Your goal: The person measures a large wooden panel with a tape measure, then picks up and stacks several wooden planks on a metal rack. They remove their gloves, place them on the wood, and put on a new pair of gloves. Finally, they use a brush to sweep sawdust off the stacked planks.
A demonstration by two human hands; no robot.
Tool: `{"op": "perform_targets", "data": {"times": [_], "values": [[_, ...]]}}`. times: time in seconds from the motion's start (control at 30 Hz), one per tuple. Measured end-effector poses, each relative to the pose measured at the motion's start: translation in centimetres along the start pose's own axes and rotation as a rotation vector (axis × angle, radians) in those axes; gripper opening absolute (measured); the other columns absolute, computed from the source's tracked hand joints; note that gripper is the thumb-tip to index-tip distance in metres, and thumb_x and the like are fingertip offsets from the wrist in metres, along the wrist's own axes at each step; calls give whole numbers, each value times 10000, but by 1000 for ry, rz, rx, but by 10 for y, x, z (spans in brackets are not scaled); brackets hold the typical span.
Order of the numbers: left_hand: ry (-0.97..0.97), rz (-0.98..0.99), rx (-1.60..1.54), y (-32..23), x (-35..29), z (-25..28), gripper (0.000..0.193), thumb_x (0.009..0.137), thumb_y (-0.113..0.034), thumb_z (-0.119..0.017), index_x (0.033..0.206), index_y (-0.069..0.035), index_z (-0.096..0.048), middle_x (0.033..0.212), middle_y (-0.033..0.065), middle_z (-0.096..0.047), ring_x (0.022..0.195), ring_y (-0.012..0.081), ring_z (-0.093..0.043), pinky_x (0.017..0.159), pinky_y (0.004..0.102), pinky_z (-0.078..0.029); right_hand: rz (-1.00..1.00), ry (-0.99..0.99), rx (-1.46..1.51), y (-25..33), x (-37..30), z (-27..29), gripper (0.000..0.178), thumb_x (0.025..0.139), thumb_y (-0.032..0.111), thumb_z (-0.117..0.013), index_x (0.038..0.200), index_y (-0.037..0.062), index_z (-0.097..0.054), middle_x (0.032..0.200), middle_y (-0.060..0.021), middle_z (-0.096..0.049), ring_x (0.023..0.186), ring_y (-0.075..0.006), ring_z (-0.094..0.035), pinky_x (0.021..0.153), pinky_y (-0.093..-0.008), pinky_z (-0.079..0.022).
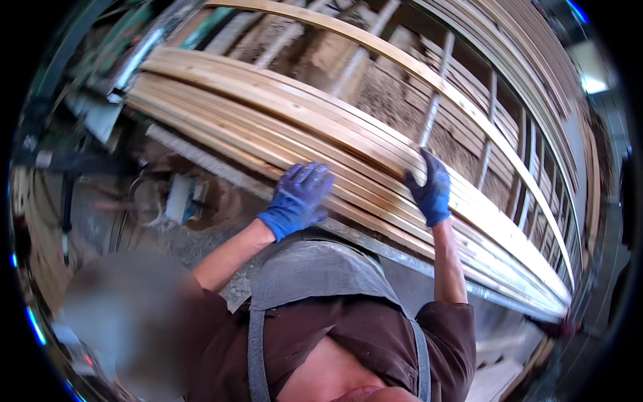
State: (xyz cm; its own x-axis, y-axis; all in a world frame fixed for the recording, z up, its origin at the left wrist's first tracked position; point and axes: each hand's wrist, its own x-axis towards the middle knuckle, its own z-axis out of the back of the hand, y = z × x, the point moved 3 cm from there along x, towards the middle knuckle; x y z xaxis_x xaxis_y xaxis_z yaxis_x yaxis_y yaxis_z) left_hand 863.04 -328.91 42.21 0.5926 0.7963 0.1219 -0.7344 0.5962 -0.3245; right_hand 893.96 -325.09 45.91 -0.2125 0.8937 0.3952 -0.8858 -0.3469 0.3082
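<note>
Field: round fisheye view, corners solid black, thin blue fringes along the rim.
Board stack (288,124): bright; right-hand stretch washed nearly white by glare, left stretch warmer; straight edges bowed into arcs.
Upper-right light patch (593,82): overexposed, pale, detail lost.
Crossbars (432,117): pale sheen; deep shadow in several gaps beneath.
Left gloved hand (301,195), right gloved hand (432,189): moderately lit, blue legible, slightly soft.
Apron (321,271): matte, even grey light.
Left-side machinery (80,161): dim, softened, scattered highlights on metal.
Lower-left patch (130,321): rounded, heavily blurred, contents unreadable.
</note>
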Motion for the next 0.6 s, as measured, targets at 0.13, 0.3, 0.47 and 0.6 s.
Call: {"op": "perform_targets", "data": {"times": [0.13,0.3,0.47,0.6], "values": [[-109,-143,76,16,12,-10,818,624,-437,-796,1325,-111,-526,1395,142,-462,1322,315,-407,1139,493,-264,-49,520,-51,66,-55,17,916,659,408,-821,1419,98,-415,1385,-176,-480,1272,-376,-457,1069,-498,-349],[-100,-235,10,26,30,-6,923,594,-493,-809,1364,-115,-468,1376,104,-467,1289,303,-420,1127,512,-283,-129,588,-233,54,-82,20,920,702,401,-780,1463,105,-356,1458,-167,-406,1352,-363,-381,1122,-540,-267],[-94,-257,-23,30,60,-5,839,678,-458,-776,1374,-89,-485,1370,154,-503,1285,332,-447,1116,494,-300,-60,397,-129,26,-51,28,793,622,323,-804,1303,50,-500,1241,-153,-553,1145,-313,-537,959,-472,-423],[68,-227,43,16,73,0,784,706,-301,-774,1380,-38,-472,1406,178,-490,1312,350,-444,1131,480,-291,85,364,-212,8,-70,18,704,694,367,-710,1273,19,-512,1275,-191,-538,1108,-356,-563,922,-484,-452]]}}
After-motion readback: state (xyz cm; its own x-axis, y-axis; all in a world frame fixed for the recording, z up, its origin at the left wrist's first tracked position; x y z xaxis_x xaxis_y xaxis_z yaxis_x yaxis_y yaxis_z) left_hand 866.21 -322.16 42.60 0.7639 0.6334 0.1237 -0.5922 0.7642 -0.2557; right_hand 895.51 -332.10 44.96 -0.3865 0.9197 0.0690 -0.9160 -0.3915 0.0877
